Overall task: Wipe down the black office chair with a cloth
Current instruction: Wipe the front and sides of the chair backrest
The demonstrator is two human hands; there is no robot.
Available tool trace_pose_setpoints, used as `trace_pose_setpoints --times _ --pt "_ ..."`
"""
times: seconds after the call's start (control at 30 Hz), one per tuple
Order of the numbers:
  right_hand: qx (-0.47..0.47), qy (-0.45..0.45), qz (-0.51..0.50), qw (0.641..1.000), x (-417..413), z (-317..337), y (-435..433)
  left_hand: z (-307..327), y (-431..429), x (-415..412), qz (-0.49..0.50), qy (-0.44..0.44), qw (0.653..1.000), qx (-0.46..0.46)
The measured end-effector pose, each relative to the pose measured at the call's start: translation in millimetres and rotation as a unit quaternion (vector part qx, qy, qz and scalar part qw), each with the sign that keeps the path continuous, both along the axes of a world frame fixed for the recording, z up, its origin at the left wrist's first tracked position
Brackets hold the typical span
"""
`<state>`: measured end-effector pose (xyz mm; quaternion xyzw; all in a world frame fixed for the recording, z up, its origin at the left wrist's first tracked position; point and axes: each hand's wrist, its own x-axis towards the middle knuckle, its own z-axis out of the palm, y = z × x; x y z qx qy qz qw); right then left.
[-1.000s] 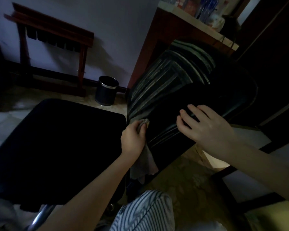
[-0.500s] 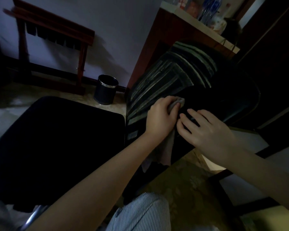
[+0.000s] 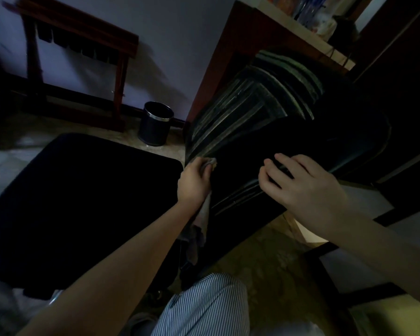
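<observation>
The left hand point(image 3: 194, 183) grips a crumpled grey cloth point(image 3: 203, 221) with curled fingers and presses it on the near edge of the backrest of the black office chair point(image 3: 247, 146). The loose end of the cloth hangs down under the wrist. Just to the right of it, the right hand point(image 3: 306, 187) lies on the same backrest with fingers spread and a little bent, holding nothing. The dark seat point(image 3: 83, 202) is to the left of the left hand, and a small black bin point(image 3: 155, 123) stands beyond it.
</observation>
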<state>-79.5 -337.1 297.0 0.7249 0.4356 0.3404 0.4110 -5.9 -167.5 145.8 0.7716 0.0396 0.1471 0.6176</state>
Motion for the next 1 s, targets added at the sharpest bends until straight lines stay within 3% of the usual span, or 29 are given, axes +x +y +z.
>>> trace_pose_setpoints --times 0.2,0.4,0.67,0.83,1.0 --pt "-0.008 -0.016 0.005 1.0 3 -3 -1 -25 9 -27 0.002 0.07 0.998 -0.005" --pt "-0.022 -0.032 -0.019 0.999 5 -10 3 -20 9 -58 0.011 0.074 0.997 -0.004" --pt "-0.037 0.108 -0.118 0.986 4 -27 35 1 11 -74 -0.023 -0.008 1.0 -0.01" --pt "-0.055 0.135 -0.14 0.979 -4 -24 36 12 -2 -53 -0.044 -0.146 0.988 -0.023" --pt "-0.093 0.136 -0.139 0.977 -4 -19 34 21 -12 -15 -0.021 -0.166 0.986 -0.005"
